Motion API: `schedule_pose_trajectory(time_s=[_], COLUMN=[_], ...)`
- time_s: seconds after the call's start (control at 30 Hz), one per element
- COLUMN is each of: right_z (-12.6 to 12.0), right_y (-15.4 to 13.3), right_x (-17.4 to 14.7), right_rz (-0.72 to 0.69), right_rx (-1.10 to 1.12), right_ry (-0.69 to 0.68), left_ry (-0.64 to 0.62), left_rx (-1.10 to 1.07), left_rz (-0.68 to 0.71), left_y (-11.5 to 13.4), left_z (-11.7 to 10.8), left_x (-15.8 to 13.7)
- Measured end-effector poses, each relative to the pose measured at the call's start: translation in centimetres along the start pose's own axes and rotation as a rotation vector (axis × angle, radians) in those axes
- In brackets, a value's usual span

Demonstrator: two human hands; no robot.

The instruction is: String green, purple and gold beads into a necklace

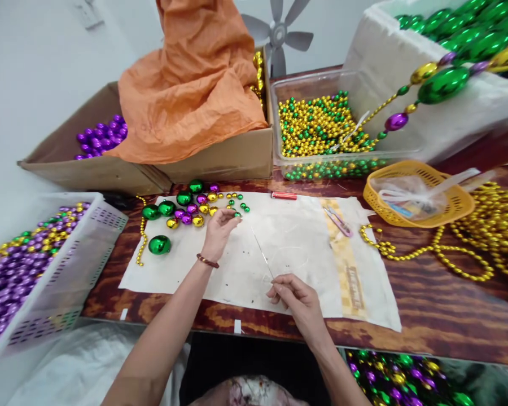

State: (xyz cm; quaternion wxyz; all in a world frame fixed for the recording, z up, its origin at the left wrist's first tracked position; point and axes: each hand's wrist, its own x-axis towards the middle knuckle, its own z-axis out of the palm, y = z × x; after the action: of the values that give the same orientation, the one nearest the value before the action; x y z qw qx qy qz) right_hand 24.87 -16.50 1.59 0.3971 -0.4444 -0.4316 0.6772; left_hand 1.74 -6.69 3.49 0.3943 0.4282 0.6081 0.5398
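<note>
My left hand (219, 232), with a brown beaded bracelet on the wrist, is over the white cloth (245, 265), its fingertips pinched on a small green bead (237, 214). Several small green and gold beads lie just beyond those fingers. My right hand (295, 296) pinches the lower end of a long thin needle (262, 252), which points up and away to the left. Fine clear thread loops faintly on the cloth beside it. Left of my left hand are larger beads: green (160, 245), purple (187, 219) and gold (198, 220).
Pink thread snips (338, 221) and a red lighter (284, 195) lie on the cloth. Around it stand a bead-filled white basket (105, 225), a cardboard box (237, 155), a clear bin (296, 84) and a yellow basket (432, 217). Gold bead strings (432, 248) lie at right.
</note>
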Motion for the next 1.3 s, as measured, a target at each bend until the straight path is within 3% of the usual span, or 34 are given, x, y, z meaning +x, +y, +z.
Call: schedule_pose_trajectory(time_s=[0.07, 0.13, 0.33, 0.83, 1.13, 1.3], right_z=[0.3, 0.7, 1.5, 1.2, 2.5, 1.5], right_y=[-0.3, -0.4, -0.4, 0.1, 1.1, 0.6], right_x=[0.0, -0.2, -1.1, -1.3, 0.3, 1.7], right_rz=[-0.036, -0.068, -0.117, -0.131, -0.110, -0.228], right_rx=[-0.035, -0.082, -0.205, -0.349, -0.355, -0.658], right_ry=[-0.025, -0.048, -0.086, -0.108, -0.109, -0.046], left_ry=[-0.064, -0.139, -0.152, -0.174, -0.123, -0.014], left_rx=[-0.353, -0.544, -0.725, -0.760, -0.593, -0.440], left_rz=[-0.174, -0.278, -0.323, -0.340, -0.336, -0.241], left_y=[0.8, 1.6, 2.4, 1.7, 1.5, 1.5], left_z=[-0.6, -1.1, -2.1, -3.0, -1.9, -0.8], left_x=[-1.9, -3.8, -6.3, -6.4, -7.7, -7.7])
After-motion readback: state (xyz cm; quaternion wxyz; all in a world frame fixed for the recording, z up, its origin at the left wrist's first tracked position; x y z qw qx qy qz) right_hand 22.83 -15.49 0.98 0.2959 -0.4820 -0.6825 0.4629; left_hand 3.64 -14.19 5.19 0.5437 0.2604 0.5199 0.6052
